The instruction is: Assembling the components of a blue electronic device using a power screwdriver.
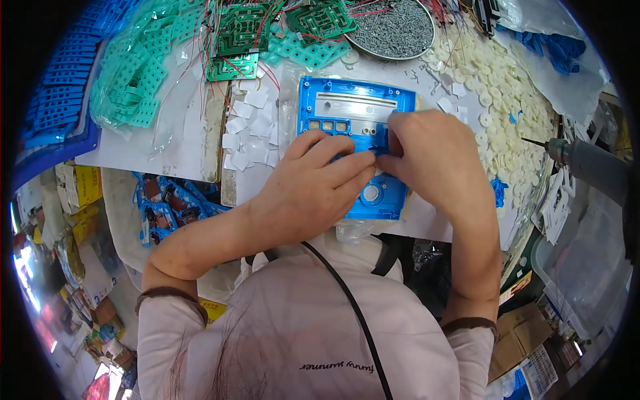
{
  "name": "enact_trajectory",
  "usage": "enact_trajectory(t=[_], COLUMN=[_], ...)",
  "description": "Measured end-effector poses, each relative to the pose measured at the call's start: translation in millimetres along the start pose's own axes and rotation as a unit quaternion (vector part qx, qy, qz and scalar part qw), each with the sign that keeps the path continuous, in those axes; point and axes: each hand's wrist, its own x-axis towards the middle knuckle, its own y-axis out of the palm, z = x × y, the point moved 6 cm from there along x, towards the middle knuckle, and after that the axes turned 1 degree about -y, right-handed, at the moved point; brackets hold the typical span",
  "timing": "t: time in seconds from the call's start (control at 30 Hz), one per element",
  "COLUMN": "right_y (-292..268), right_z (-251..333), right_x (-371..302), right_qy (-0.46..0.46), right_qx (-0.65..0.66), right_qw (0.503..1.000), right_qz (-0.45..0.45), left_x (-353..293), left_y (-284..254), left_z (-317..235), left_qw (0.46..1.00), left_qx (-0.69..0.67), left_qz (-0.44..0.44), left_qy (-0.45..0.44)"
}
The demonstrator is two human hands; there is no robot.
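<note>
A blue plastic casing (399, 97) lies open-side up on the bench, showing a pale slotted strip, small square windows and a round hole near its lower edge. My left hand (313, 183) grips the casing from its left side, fingers bent over it and the index fingertip reaching to the middle; the thumb is hidden. From the right, my right hand (433, 153) bends over the casing with thumb and fingers pinched together. A small dark blue piece (379, 141) shows at those fingertips, mostly covered, so its shape cannot be made out.
White paper squares (247, 130) lie left of the casing. Green circuit boards (243, 30) with red wires and a round tray of screws (390, 30) stand behind. Cream plastic discs (497, 100) are heaped right, near an electric screwdriver (587, 163). Teal perforated sheets (137, 87) lie left.
</note>
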Motion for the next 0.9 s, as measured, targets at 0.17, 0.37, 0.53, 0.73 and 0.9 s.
enact_trajectory(t=[0.17, 0.37, 0.53, 0.73, 0.9], right_y=[8, -53, -94, -118, -120], right_z=[0, -19, -50, -86, -112], right_x=[3, -80, -162, -154, -107], right_qy=[-0.037, 0.046, -0.122, -0.160, -0.109], right_qx=[0.006, 0.288, 0.282, 0.259, 0.437], right_qw=[0.999, 0.920, 0.790, 0.769, 0.708], right_qz=[-0.026, -0.262, -0.531, -0.562, -0.544], left_x=[1, 11, 10, 13, 10], left_y=[-1, -2, 2, -3, 4], left_z=[-5, -12, -9, -9, -14], left_qw=[0.998, 0.991, 0.991, 0.993, 0.991], left_qx=[0.051, 0.095, 0.103, 0.096, 0.111], left_qz=[0.025, 0.065, 0.055, 0.067, 0.067], left_qy=[0.022, 0.075, 0.062, 0.028, 0.032])
